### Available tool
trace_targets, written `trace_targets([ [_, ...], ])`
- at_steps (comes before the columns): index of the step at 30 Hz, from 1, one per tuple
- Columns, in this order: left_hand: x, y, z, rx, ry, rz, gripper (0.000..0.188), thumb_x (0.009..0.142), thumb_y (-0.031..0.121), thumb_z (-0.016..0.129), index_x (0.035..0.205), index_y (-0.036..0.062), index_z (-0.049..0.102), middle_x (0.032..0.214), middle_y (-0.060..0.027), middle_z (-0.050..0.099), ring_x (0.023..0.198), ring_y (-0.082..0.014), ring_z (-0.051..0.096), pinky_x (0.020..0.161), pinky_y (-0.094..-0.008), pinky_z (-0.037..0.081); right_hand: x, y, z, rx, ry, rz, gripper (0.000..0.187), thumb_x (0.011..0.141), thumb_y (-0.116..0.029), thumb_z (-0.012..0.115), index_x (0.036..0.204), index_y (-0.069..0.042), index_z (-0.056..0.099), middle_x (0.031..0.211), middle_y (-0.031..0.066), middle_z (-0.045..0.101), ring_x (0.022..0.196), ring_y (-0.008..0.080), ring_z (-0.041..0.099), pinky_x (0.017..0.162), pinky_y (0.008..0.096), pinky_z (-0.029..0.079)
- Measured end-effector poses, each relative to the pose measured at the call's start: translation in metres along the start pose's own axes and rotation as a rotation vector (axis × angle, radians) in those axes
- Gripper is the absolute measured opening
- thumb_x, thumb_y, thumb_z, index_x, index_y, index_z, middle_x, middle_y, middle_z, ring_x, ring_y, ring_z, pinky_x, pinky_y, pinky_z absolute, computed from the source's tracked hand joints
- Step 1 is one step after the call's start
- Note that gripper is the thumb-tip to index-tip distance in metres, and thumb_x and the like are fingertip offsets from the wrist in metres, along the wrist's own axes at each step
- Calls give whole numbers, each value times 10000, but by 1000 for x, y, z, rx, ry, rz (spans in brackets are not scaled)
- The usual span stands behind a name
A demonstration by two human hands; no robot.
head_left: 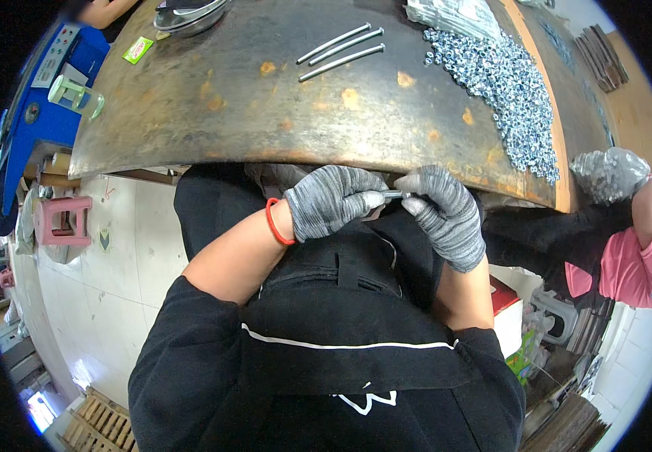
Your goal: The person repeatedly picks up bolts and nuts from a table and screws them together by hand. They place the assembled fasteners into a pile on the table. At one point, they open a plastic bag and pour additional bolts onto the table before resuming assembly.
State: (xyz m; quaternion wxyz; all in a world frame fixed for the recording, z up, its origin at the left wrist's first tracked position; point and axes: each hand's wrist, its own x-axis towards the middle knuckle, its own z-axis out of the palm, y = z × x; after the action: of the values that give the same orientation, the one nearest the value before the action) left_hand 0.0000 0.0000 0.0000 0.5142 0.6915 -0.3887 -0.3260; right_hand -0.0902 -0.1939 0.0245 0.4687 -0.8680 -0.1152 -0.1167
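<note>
In front of my lap, just off the table's near edge, both gloved hands meet over a thin metal bolt (pixel 392 194). My left hand (pixel 333 202), in a grey knit glove, is closed around its shank. With thumb and fingertips, my right hand (pixel 445 211) pinches the bolt's other end. Its fingers cover that tip, so I cannot tell whether a nut sits on it. Three long silver bolts (pixel 345 51) lie side by side on the worn metal table (pixel 266 120). To their right spreads a large heap of small shiny nuts (pixel 507 98).
A clear plastic bag of long bolts (pixel 458 16) lies behind the nuts. Metal bowls (pixel 189 19) and a green packet (pixel 138 50) are at the far left. A pink stool (pixel 64 220) stands on the left floor. A person in pink (pixel 635 264) sits at my right.
</note>
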Motion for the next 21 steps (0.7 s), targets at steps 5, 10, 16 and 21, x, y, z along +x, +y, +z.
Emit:
trace_targets([
  [5,-9,-10,20,239,225,162,231,850,161,590,1034,30,639,954,-145,656,888,-270,628,802,-342,490,-8,-3,19,-208,121,158,231,843,-264,614,788,-42,638,712,129,605,649,292,600,600,342,474],
  [10,-9,-11,41,335,359,180,199,858,164,569,996,40,642,933,-132,656,861,-287,620,767,-356,488,-6,-7,30,-282,288,227,312,841,-283,626,650,-38,604,587,136,550,553,301,553,526,360,426],
  [16,-9,1,47,-383,251,13,213,889,182,554,1028,38,629,753,-52,620,644,-125,550,611,-238,443,-11,3,42,423,389,279,294,859,-310,601,930,-25,607,805,93,611,733,184,580,647,295,456],
  [21,-10,0,35,-722,-2,-16,274,887,266,561,1033,43,621,649,15,523,532,-59,419,504,-202,347,-6,-14,24,613,141,93,355,837,-294,615,1053,-13,610,1098,147,601,1051,237,554,927,381,414],
])
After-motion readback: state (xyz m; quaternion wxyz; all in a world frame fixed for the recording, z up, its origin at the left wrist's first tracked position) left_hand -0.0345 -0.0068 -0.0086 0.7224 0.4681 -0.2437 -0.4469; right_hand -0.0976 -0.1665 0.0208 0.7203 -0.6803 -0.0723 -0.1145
